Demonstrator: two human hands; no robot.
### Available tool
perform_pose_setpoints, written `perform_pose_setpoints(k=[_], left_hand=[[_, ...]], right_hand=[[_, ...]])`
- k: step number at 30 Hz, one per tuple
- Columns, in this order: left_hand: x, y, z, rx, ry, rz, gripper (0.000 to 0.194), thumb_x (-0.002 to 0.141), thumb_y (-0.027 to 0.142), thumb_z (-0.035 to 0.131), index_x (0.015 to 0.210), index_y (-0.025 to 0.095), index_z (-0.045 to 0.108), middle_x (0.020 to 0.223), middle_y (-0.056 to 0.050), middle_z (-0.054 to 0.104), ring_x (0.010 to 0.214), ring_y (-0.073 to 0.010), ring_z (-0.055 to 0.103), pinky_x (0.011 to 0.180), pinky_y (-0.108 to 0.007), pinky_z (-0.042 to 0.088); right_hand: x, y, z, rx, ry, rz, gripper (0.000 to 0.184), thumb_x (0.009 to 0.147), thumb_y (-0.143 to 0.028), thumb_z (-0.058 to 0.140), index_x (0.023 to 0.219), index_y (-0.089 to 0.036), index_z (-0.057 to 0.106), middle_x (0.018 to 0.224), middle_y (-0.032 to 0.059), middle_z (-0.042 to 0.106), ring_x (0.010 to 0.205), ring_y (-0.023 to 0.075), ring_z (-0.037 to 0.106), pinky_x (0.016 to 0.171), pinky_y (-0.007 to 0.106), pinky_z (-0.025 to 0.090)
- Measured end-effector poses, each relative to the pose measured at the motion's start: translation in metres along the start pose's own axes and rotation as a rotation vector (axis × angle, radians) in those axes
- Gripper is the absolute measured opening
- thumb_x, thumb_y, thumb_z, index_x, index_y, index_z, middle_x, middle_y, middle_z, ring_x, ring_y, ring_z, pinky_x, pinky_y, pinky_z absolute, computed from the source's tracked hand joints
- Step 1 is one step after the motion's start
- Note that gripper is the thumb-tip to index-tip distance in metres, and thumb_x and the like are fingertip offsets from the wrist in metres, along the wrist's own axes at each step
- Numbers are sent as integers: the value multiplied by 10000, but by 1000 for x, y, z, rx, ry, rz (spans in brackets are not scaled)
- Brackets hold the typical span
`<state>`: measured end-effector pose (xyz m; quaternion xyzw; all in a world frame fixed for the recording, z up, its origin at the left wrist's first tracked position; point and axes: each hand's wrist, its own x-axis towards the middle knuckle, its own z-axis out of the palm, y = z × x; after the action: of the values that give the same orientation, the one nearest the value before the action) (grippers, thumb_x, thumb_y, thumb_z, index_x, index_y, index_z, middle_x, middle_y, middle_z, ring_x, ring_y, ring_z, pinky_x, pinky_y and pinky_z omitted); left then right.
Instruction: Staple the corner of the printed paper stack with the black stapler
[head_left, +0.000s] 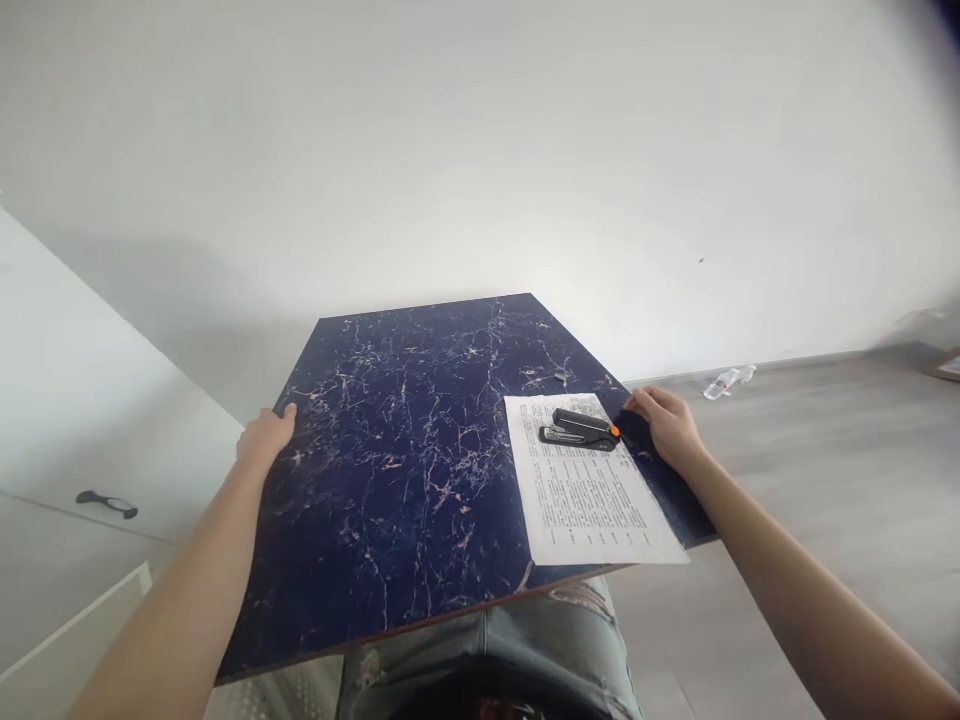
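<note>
A dark blue tabletop [390,450] with pale marbled veins stands in front of me. My left hand [266,437] grips its left edge, thumb on top and the other fingers hidden below. On the opposite side, my right hand [670,425] is closed at the right edge, its fingertips partly out of sight. Close to that hand lies a printed sheet of paper [592,500], its lower corner reaching past the near edge. A black stapler [581,430] with an orange spot rests on the paper. Just beyond the sheet is a small dark piece [561,378] too small to identify.
A pale wall [480,150] rises behind the tabletop. At left is a white cabinet front with a dark handle [107,503]. A clear plastic bottle [727,383] lies on the grey floor [840,470] at right. Legs in jeans [525,640] are below the near edge.
</note>
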<state>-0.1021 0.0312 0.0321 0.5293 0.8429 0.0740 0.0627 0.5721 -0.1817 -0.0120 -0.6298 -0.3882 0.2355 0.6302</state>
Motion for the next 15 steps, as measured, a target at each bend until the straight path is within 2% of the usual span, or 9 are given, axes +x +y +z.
perform_pose_setpoints(k=[4, 9, 11, 13, 15], left_hand=[[-10, -2, 3, -35, 4, -7, 776, 1004, 578, 333, 1424, -24, 584, 1333, -373, 655, 1258, -500, 649, 1004, -596, 530], [-13, -4, 0, -77, -6, 6, 719, 1004, 565, 366, 1370, 6, 631, 1317, -359, 671, 1240, -478, 666, 993, -561, 532], [-10, -8, 0, -89, -11, 14, 701, 1006, 561, 379, 1363, 14, 634, 1328, -353, 669, 1235, -472, 670, 975, -550, 538], [-7, -10, 0, -101, -24, 22, 700, 1006, 571, 392, 1364, 18, 629, 1332, -349, 669, 1220, -467, 678, 952, -538, 546], [-4, -13, 2, -115, -37, 25, 700, 1007, 584, 398, 1361, 26, 628, 1332, -340, 673, 1212, -465, 682, 936, -528, 549]], right_hand=[[-11, -12, 4, -97, -115, -65, 461, 862, -693, 689, 801, -238, 739, 862, 63, 757, 906, 266, 719, 989, 431, 566], [-20, -24, 1, -389, -260, -138, 534, 911, -737, 582, 856, -248, 789, 968, 91, 808, 995, 337, 737, 1008, 475, 544], [-24, -30, 0, -402, -350, -214, 549, 912, -749, 563, 961, -262, 811, 1097, 100, 810, 1104, 364, 727, 1070, 486, 515], [-30, -36, 1, -362, -493, -283, 583, 875, -766, 596, 1100, -270, 806, 1242, 111, 785, 1215, 392, 699, 1107, 488, 501], [-34, -40, 5, -410, -607, -297, 643, 769, -750, 726, 1191, -269, 785, 1287, 129, 771, 1225, 431, 698, 1059, 500, 544]])
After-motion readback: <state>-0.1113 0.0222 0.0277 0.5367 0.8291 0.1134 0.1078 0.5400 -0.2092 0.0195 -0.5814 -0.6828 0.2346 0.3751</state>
